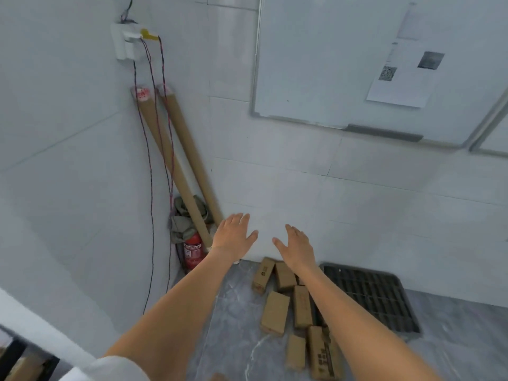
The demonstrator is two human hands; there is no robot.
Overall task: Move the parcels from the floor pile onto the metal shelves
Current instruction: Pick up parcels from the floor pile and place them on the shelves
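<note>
Reaching out over the floor (236,303), both hands are spread and hold nothing: the left hand (233,232) and the right hand (298,247) hang side by side with fingers straight, palms down, well above the parcels (298,306). The parcels, small brown cartons, lie in a loose pile on the grey floor by the foot of the tiled wall (302,193), some flat, some leaning on one another, running from the wall back toward the person. No parcel is touched yet. No shelf shows plainly; a dark frame at the lower left edge could be part of one, but I cannot tell.

The likely risk is in the pick-up. The cartons overlap, so lifting one from underneath could tip its neighbours and scatter the pile. Grabbing several at once with bare hands may let one slip, since they look smooth and are of uneven size. The right forearm already hides part of the pile, so a carton beneath it could be missed or knocked.

Just beside the pile, on its right, a black grid tray (371,295) lies on the floor; a parcel pushed that way could slide against it. In the corner to the left stand two cardboard tubes (176,149) leaning on the wall, a red extinguisher (193,251) with a cloth bundle above it, and wires (149,160) hanging from a wall box (123,42). A wide swing of the left arm could catch the tubes or wires. A whiteboard (357,56) with a paper sheet hangs above.
</note>
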